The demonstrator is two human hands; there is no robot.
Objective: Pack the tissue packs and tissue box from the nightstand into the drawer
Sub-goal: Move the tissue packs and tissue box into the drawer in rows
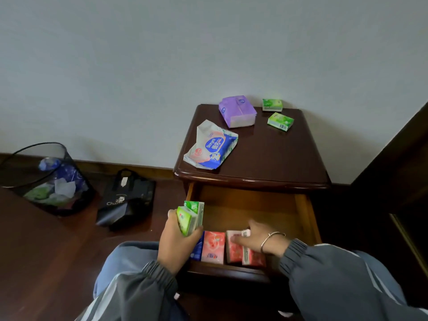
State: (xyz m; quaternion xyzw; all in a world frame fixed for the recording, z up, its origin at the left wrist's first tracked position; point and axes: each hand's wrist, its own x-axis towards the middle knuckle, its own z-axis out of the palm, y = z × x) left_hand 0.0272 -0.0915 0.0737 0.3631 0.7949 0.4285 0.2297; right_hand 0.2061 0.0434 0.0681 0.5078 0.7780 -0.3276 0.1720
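The dark wooden nightstand (273, 163) has its top drawer (245, 212) pulled out. Over the drawer's left edge my left hand (178, 242) grips two green tissue packs (191, 216). My right hand (257, 237) rests inside the drawer, fingers on a red pack (234, 247). Beside it stand a pink pack (213, 246) and a blue pack (196, 250), partly hidden by my left hand. On the nightstand top lie a blue-and-white wipes pack (210, 147), a purple tissue pack (237, 111) and two small green packs (272, 104) (280, 121).
A black mesh waste bin (46, 179) with paper in it stands on the wooden floor at the left. A black bag (127, 200) lies between the bin and the nightstand. Dark furniture (398, 163) borders the right side. My knees are under the drawer.
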